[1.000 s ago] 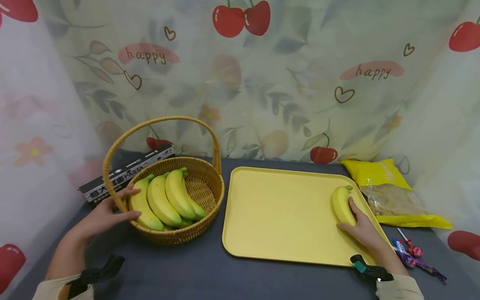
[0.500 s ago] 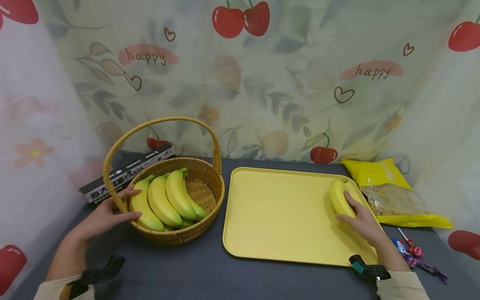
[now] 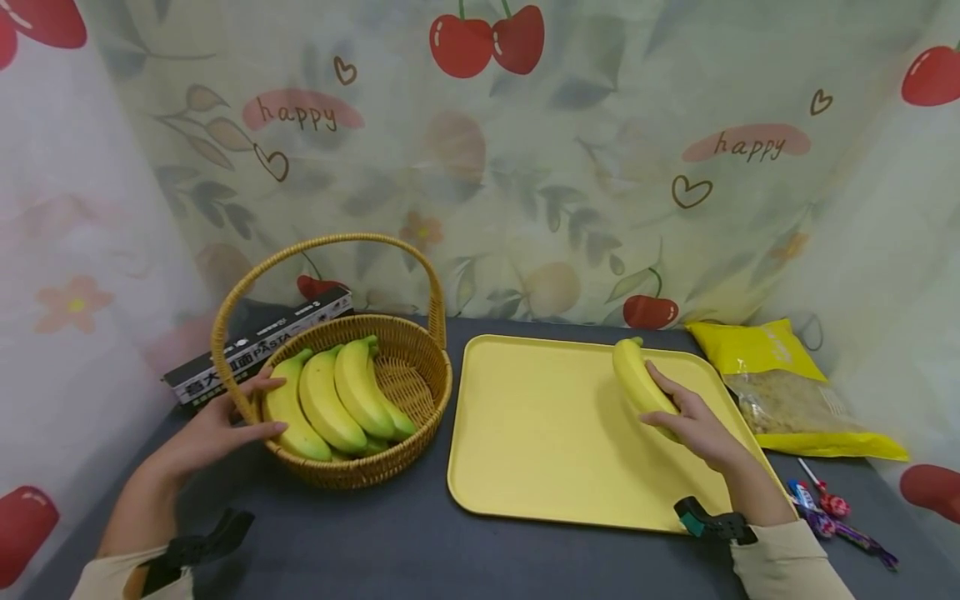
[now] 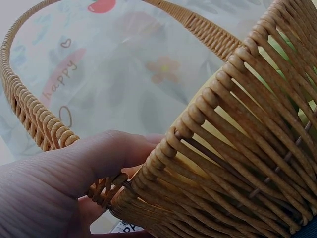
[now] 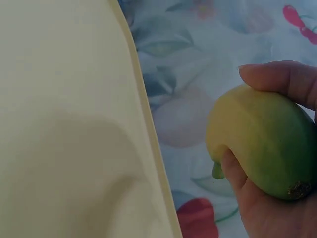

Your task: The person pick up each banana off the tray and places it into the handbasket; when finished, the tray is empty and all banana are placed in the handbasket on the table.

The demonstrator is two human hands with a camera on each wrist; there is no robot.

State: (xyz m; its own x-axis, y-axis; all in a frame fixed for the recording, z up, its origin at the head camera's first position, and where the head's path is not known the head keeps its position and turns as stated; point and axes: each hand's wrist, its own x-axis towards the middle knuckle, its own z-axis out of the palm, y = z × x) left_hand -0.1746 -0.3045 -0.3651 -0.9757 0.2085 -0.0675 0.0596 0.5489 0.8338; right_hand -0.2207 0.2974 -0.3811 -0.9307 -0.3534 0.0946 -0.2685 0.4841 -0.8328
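My right hand (image 3: 686, 421) grips a single yellow banana (image 3: 636, 379) and holds it lifted above the right part of the yellow tray (image 3: 540, 433). In the right wrist view the fingers (image 5: 282, 79) and thumb curl round the banana (image 5: 262, 139), with the tray (image 5: 64, 124) below it. My left hand (image 3: 217, 421) holds the left rim of the wicker basket (image 3: 405, 454), thumb over the rim beside the handle base. The left wrist view shows the thumb (image 4: 74, 168) against the woven basket (image 4: 237, 148). A bunch of bananas (image 3: 333, 404) lies inside the basket.
A black pasta box (image 3: 255, 346) lies behind the basket. To the right of the tray sit a yellow snack bag (image 3: 787, 387) and several wrapped lollipops (image 3: 825, 508). A printed curtain with cherries closes the back and sides. The dark tabletop (image 3: 420, 550) stretches in front.
My right hand has lifted the single banana off the tray's right edge and carried it left and up. The left hand has stayed on the basket rim.
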